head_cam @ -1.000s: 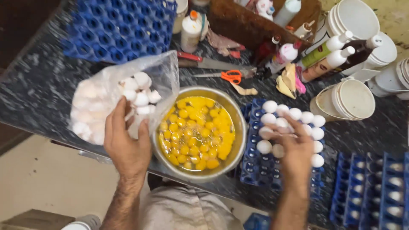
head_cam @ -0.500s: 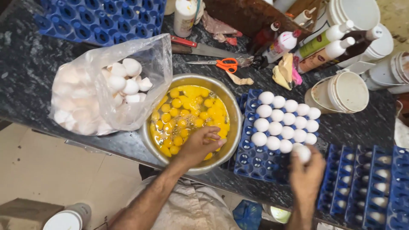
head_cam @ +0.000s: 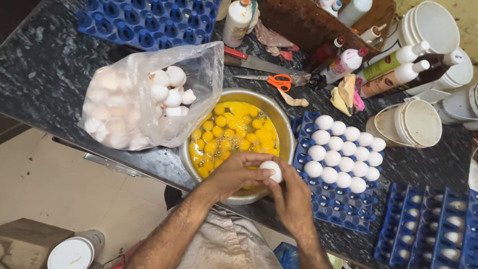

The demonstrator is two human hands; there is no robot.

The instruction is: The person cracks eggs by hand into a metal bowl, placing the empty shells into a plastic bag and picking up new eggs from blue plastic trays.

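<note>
Together, both hands gripping egg, over bowl

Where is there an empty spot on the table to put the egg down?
Bare dark counter shows left of the bag of eggshells, below the empty blue tray. Another patch lies right of the egg tray, below the white cups. Around the scissors and bottles it is crowded.

**Bowl at centre, bag to its left, tray to its right**

The round metal bowl of cracked yolks sits on the dark speckled stone counter. Left of it, touching, lies the clear plastic bag of white eggshells. Right of it stands the blue plastic tray of white eggs. Behind it lie the orange-handled scissors. Over its near rim, both hands meet on one white egg.
</note>
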